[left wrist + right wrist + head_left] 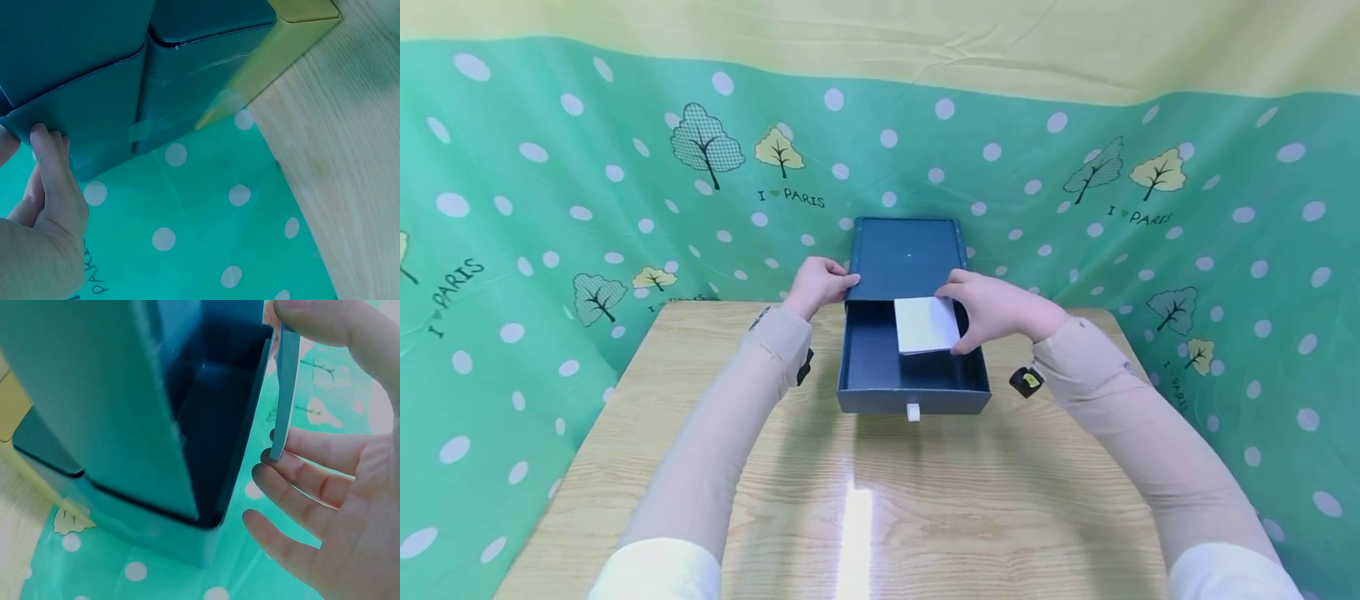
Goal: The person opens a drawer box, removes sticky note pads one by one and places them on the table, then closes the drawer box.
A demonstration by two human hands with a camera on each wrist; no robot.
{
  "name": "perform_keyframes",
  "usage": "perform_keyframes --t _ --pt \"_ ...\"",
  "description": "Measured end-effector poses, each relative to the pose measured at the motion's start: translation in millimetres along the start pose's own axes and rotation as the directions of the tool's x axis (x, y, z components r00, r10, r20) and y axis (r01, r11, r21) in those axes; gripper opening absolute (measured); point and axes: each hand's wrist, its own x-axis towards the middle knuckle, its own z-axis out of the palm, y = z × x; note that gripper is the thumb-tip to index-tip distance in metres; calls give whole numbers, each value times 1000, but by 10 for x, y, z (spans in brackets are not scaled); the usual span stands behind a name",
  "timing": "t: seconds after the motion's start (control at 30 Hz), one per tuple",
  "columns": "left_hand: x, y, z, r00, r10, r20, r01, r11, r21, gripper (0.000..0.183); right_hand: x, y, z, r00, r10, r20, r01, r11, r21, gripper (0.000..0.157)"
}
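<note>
A dark blue drawer box (908, 254) stands at the table's far edge, its top drawer (914, 402) pulled out towards me. A white tab hangs on the drawer's front. My left hand (817, 283) grips the box's left top edge, thumb on top; in the left wrist view its fingers (53, 150) lie against the side wall. Over the drawer, my right hand (996, 308) pinches a white square notepad (925, 323) between thumb and fingers. The right wrist view shows the notepad (286, 394) edge-on, with the lower fingers spread. The drawer's right inside is partly hidden.
Below the top drawer, the wrist views show a further dark drawer (212, 62) and a yellow one (284, 50). Behind the wooden table (925, 500) hangs a green dotted cloth (722, 217). Black wrist cameras hang by both wrists.
</note>
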Motion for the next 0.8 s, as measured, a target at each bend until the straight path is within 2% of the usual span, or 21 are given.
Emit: perform_keyframes --t 0.27,0.8 --pt "2 -2 -3 1000 -2 3 2 1000 1 34 -131 153 49 999 34 -23 -33 998 53 78" --pt "4 -3 3 1000 -7 0 7 1000 -12 35 -296 381 172 992 15 -129 3 991 137 77"
